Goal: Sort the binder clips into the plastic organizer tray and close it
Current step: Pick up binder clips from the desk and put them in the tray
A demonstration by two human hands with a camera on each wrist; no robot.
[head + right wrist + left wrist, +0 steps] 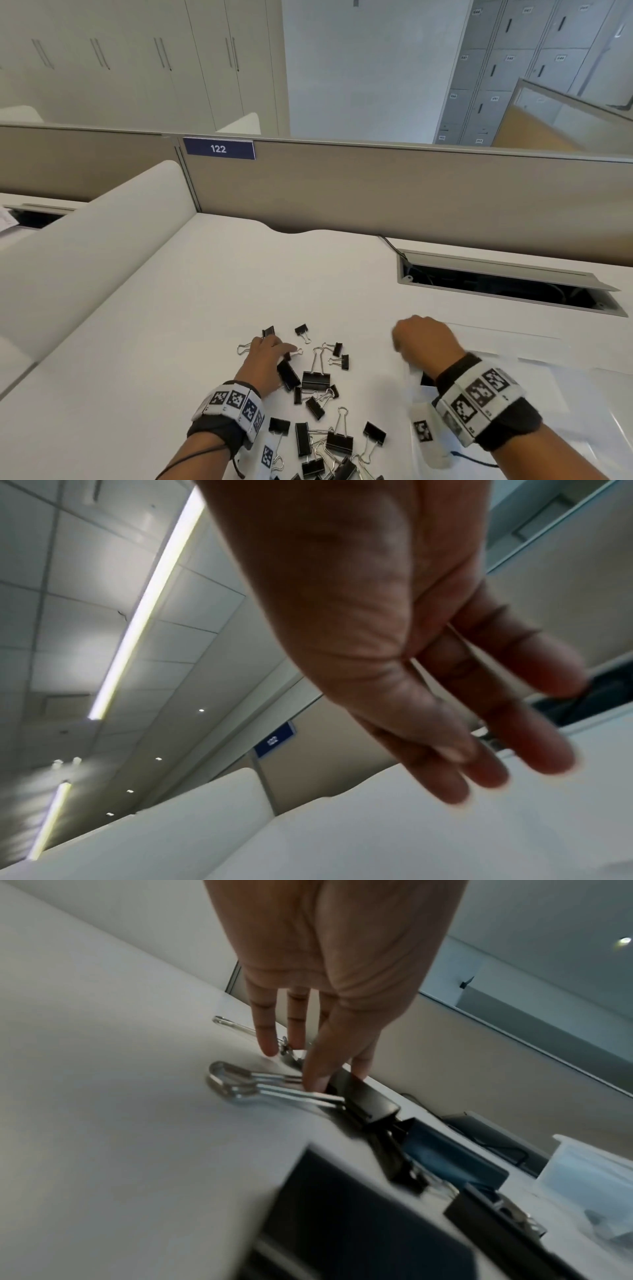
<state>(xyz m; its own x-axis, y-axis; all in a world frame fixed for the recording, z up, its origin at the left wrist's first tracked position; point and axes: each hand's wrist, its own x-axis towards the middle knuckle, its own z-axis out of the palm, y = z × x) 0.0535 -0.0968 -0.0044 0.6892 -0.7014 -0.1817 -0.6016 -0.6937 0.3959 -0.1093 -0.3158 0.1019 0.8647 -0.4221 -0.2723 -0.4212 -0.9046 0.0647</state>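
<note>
Left hand (265, 359) rests straight fingers (313, 1074) on a binder clip (363, 1096) among clips scattered on the white desk (171, 325). Right hand (424, 337) hovers empty, fingers (544, 748) relaxed.

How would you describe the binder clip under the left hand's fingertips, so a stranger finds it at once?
On the white desk, find the scattered binder clips. The left hand touches one at the pile's far left. Unlike its neighbours, its two silver handles lie flat together, pointing away from the pile.

Black metal binder clips (317, 445) at the white table's (205, 291) near edge are cut off by the frame. Clear plastic organizer tray (565, 387): outline indistinct, partly hidden behind the right hand (423, 337). Right fingers (548, 748) blurred.
</note>
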